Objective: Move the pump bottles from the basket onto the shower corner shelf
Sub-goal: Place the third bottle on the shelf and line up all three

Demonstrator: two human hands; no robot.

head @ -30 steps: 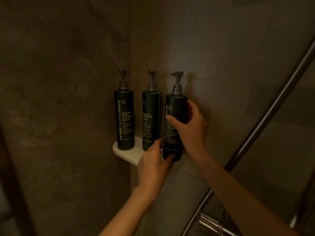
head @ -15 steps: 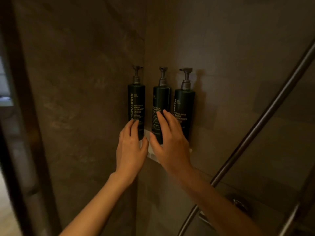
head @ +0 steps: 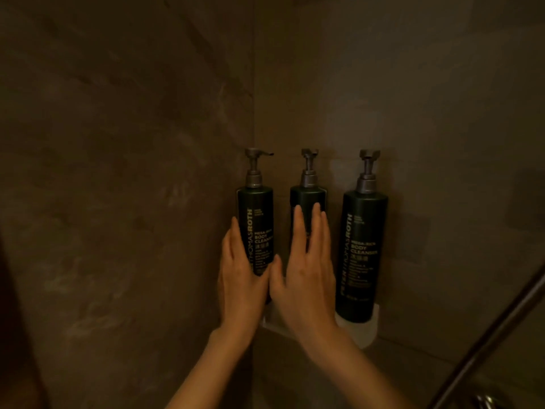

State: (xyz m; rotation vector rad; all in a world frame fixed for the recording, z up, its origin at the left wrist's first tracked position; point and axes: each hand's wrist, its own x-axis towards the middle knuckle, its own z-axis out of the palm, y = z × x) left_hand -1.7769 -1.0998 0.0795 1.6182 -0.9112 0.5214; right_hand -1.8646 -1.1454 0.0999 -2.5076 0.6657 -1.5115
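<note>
Three dark green pump bottles stand upright in a row on the white corner shelf. My left hand lies with straight fingers against the lower left side of the left bottle. My right hand rests flat, fingers extended, on the front of the middle bottle and hides its label. The right bottle stands free at the shelf's right end, untouched. Neither hand is closed around a bottle. No basket is in view.
Dark stone-tiled walls meet in the corner behind the bottles. A metal shower hose or rail runs diagonally at the lower right, with a chrome fitting at the bottom edge.
My right hand let go of the right bottle and moved to the middle one. My left hand rose from the shelf edge to the left bottle.
</note>
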